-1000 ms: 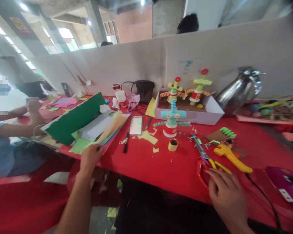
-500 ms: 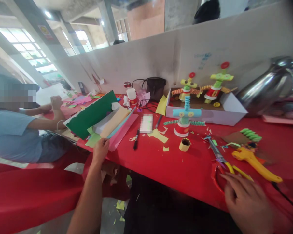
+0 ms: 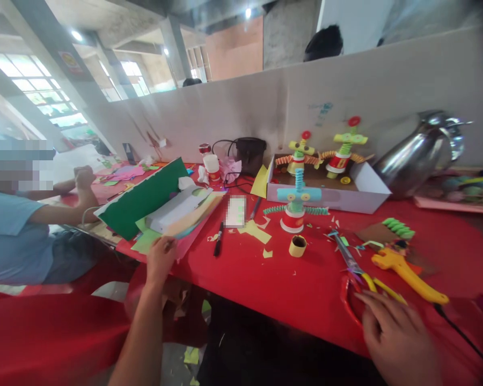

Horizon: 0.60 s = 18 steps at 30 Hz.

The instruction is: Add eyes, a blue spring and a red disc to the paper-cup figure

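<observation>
My left hand (image 3: 161,258) is closed at the near corner of a stack of coloured paper (image 3: 195,213), fingers pinching the sheet edges. Peach, blue, pink and white sheets show there, beside an upright green board (image 3: 145,201). My right hand (image 3: 398,332) lies with fingers stretched out over the handles of red-handled scissors (image 3: 348,297) and a yellow-handled tool. Left of those handles stands a short yellow paper ring (image 3: 297,246). Behind it is a paper robot figure (image 3: 297,199) with a blue head, green spring arms and a red-and-white cup body.
A yellow glue gun (image 3: 410,276) with a cord lies at the right. An open white box (image 3: 330,197) holds two more paper figures, near a steel jug (image 3: 410,153). A black marker (image 3: 218,238) and paper scraps (image 3: 255,231) lie mid-table. A co-worker (image 3: 20,225) sits left.
The peach sheet has dropped flatter, and more of the white sheet behind it shows. My left hand stays at the paper; my right hand remains by the scissors. The view has shifted slightly.
</observation>
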{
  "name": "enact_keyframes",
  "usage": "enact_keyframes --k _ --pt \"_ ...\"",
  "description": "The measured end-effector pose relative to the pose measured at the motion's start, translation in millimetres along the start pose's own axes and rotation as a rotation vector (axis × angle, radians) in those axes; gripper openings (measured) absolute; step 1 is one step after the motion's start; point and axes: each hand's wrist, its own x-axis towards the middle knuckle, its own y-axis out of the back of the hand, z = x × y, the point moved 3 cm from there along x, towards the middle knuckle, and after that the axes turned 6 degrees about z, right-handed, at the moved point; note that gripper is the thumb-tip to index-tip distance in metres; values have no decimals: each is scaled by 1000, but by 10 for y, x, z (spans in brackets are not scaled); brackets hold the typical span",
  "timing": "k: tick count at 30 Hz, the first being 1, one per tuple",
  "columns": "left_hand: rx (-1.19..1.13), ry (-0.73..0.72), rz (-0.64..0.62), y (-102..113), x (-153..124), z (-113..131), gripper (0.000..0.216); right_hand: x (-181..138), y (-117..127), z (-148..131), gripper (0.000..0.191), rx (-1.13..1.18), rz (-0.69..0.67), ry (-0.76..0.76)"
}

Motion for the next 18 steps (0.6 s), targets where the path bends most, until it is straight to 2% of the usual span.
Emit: enact_keyframes --k 4,7,10,14,18 --pt "-19 -89 -119 1 -120 118 21 -10 -10 -9 28 -32 -8 32" --pt "-22 -105 -135 10 -214 150 23 -6 -11 -20 27 -46 9 57" --pt "-50 -123 -116 17 -293 156 25 -1 -22 -22 26 -59 14 83" --pt "-112 -288 -59 6 -350 218 28 -1 -44 -16 27 -81 19 94" --pt "2 -382 -9 -55 -314 256 30 1 -56 -26 26 -86 22 43"
